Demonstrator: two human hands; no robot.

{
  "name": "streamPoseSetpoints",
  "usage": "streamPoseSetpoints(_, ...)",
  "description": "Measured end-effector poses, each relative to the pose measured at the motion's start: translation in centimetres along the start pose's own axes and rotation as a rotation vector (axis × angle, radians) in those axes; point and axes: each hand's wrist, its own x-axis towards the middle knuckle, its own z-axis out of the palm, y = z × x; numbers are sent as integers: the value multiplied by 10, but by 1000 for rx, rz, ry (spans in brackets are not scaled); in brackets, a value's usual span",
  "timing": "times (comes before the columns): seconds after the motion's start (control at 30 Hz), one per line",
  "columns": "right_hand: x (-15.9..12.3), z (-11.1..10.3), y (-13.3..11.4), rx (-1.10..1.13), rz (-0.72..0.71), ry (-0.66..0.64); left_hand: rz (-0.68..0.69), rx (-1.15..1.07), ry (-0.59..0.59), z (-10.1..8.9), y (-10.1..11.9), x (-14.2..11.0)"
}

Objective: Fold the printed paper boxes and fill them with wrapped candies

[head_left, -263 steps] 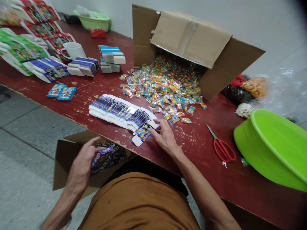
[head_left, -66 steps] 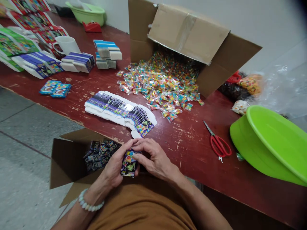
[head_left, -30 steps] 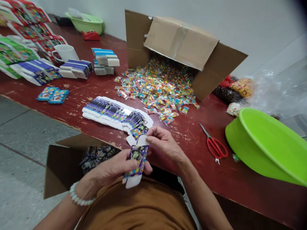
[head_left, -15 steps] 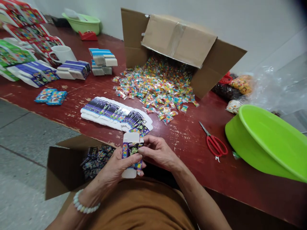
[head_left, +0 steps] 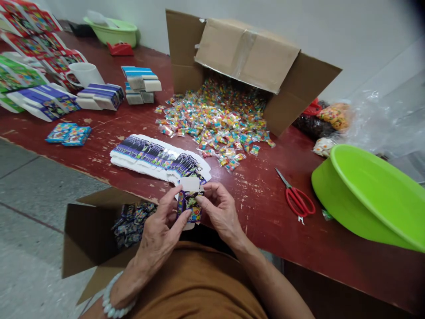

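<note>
Between my two hands, just off the table's near edge, is a small purple candy box point(head_left: 191, 208) with its white top flap standing up. My left hand point(head_left: 162, 221) grips its left side, thumb across the lower front. On the right side, my right hand point(head_left: 221, 210) pinches the box near its upper corner. Right behind it a fanned row of flat purple boxes point(head_left: 156, 155) lies on the red table point(head_left: 259, 195). Farther back, a heap of small clear-wrapped colourful candies point(head_left: 215, 119) spills from a tipped cardboard carton point(head_left: 245, 53).
Red-handled scissors point(head_left: 297, 199) and a green basin point(head_left: 361, 199) lie to the right. An open carton point(head_left: 89, 239) of dark packets stands below the table edge. Blue packets point(head_left: 69, 134), bundled boxes point(head_left: 101, 95) and a white mug point(head_left: 84, 74) are at left.
The box has come up and slightly right, and now looks more opened out. My left hand has shifted its fingers up to the box's upper left side.
</note>
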Motion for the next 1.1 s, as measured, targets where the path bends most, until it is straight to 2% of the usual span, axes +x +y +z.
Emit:
streamPoseSetpoints(0.1,0,-1,4,-1,-17,-3,-29,-13,-85,-5,5,6)
streamPoseSetpoints(0.23,3,-7,2,-58,32,-46,-185,-234,-213,-5,15,15)
streamPoseSetpoints(0.33,6,-12,-2,-51,123,-100,-287,-338,-219,-5,19,19)
streamPoseSetpoints(0.43,6,-13,-4,-26,158,-125,-332,-411,-216,-6,17,19)
streamPoseSetpoints(0.6,1,-11,-4,27,104,-56,-338,-432,-198,-5,16,13)
streamPoseSetpoints(0.77,-2,-10,-4,35,53,-62,-294,-328,-143,2,24,6)
streamPoseSetpoints(0.87,-3,-13,-6,-82,21,-60,-288,-327,-115,3,26,5)
streamPoseSetpoints(0.97,-2,-18,-10,-252,-44,-111,-319,-320,-151,0,26,7)
streamPoseSetpoints(1.03,1,-21,-13,-244,7,-165,-320,-262,-180,-2,26,9)
streamPoseSetpoints(1.1,6,-22,-15,-120,128,-199,-268,-167,-182,-3,27,12)
